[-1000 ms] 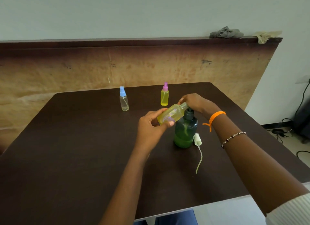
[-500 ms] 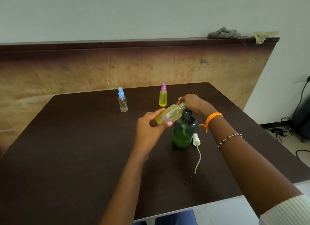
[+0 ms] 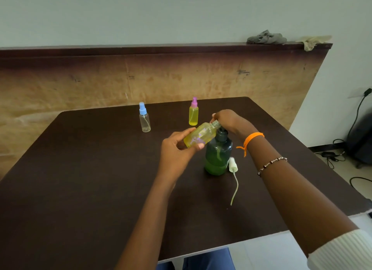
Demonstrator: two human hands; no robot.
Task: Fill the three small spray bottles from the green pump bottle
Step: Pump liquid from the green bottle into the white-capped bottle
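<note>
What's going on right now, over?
Left hand holds tilted yellow bottle; right hand presses green pump bottle. Blue-capped bottle unfilled. Nothing blocking.

No legible text anywhere.

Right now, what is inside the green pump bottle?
Green liquid fills the lower part of the green bottle, with a tube visible inside. Its pump top is hidden behind the right hand.

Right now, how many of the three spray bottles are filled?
One looks done: the pink-capped bottle stands capped and yellow with liquid. In hand: the left hand holds an uncapped bottle, tilted and mostly yellow, its neck by the green bottle's pump under the right hand; its sprayer lies alongside. Left: the blue-capped bottle looks empty.
</note>
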